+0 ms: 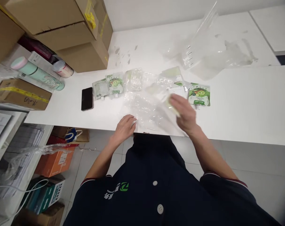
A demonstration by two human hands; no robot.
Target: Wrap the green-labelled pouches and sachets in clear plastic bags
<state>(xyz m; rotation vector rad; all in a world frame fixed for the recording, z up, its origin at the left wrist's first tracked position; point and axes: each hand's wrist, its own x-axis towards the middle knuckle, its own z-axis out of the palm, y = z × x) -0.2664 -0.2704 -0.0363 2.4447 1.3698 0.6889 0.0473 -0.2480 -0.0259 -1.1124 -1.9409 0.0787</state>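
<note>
My right hand (186, 113), smeared by motion, is closed on a pale green pouch (171, 106) above the white table. My left hand (125, 127) rests near the table's front edge, its fingers curled at the left edge of a clear plastic bag (143, 110). That crinkled bag lies flat between both hands. Right of my right hand is a green-and-white spouted pouch (199, 95) with kiwi pictures. Behind the bag, more pouches lie in a row: a fruit-printed pouch (115, 84), a paler pouch (100, 88) and a wrapped pouch (133, 80).
A black phone (87, 99) lies left of the pouches. Cardboard boxes (86, 53), a mint bottle (37, 73) and a small jar (63, 69) stand at the left. Large clear plastic wrapping (208, 59) spreads at the back right. An orange box (55, 161) sits below, left.
</note>
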